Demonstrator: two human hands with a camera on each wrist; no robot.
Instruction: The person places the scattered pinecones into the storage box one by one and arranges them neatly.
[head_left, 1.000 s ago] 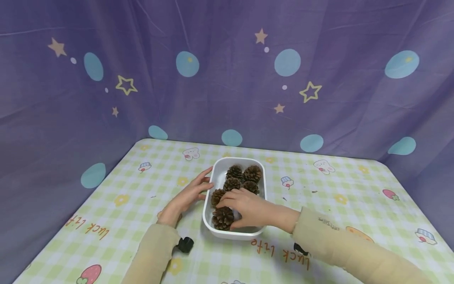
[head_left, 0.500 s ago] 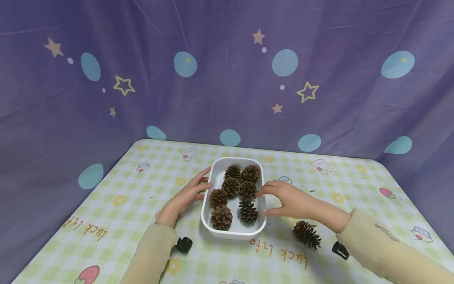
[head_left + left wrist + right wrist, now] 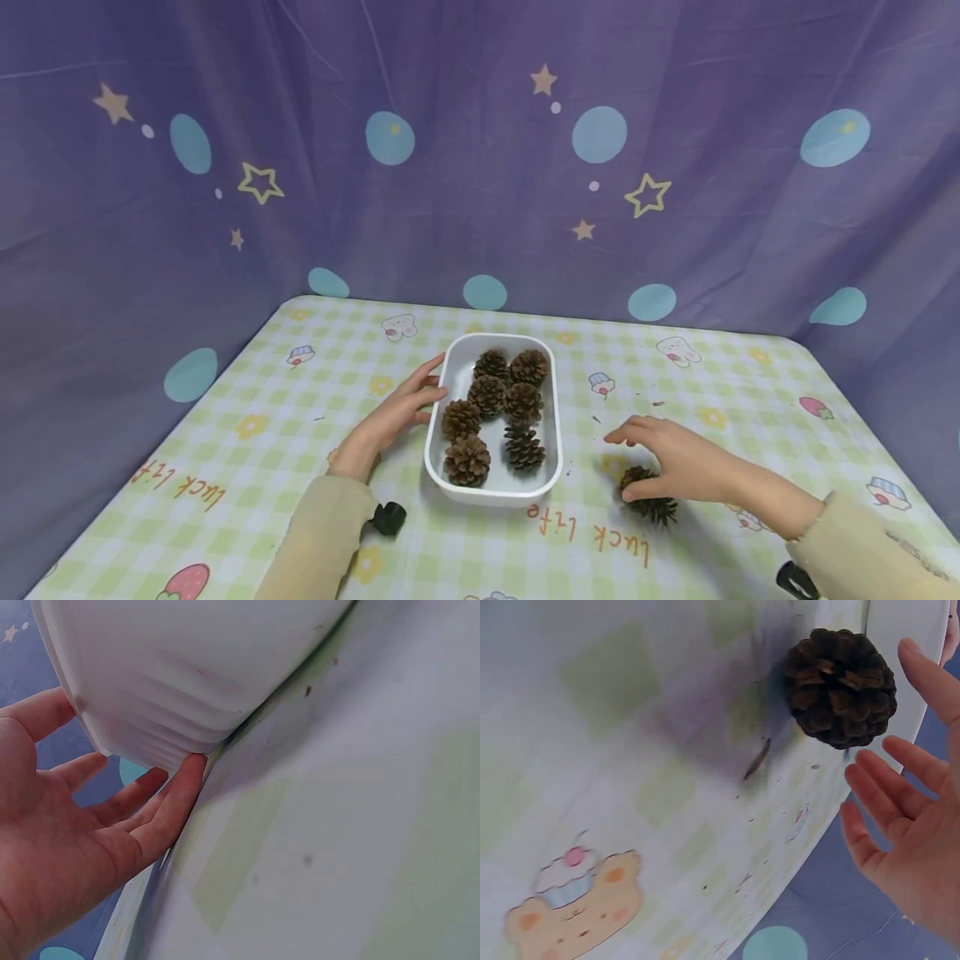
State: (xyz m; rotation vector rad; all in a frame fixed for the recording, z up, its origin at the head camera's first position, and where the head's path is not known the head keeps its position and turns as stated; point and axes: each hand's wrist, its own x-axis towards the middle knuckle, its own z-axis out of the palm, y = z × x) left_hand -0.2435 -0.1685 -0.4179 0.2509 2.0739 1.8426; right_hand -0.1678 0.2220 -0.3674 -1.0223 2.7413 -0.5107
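Note:
A white rectangular tray (image 3: pixel 556 467) stands mid-table with several brown pine cones (image 3: pixel 488 396) in it; a narrower, darker one (image 3: pixel 524 448) lies at its near right. My left hand (image 3: pixel 397 414) touches the tray's left side with its fingers spread and fairly straight. In the left wrist view those fingertips (image 3: pixel 196 763) meet the tray's outer wall (image 3: pixel 150 667). Right of the tray, one loose pine cone (image 3: pixel 651 507) lies on the cloth. Over it hovers my right hand (image 3: pixel 690 462), thumb and fingers apart. The right wrist view shows this pine cone (image 3: pixel 841 688) beside the spread fingers, not gripped.
A green-and-white checked cloth (image 3: pixel 315 467) with printed cartoons covers the table. Small dark scraps (image 3: pixel 757 759) lie scattered right of the tray. A purple curtain (image 3: pixel 450 217) hangs behind the table. Each wrist wears a black strap mount (image 3: pixel 389 518).
My right hand has withdrawn from inside the tray, leaving a pine cone at its near right, and moved right over the loose pine cone. My left hand has stayed at the tray.

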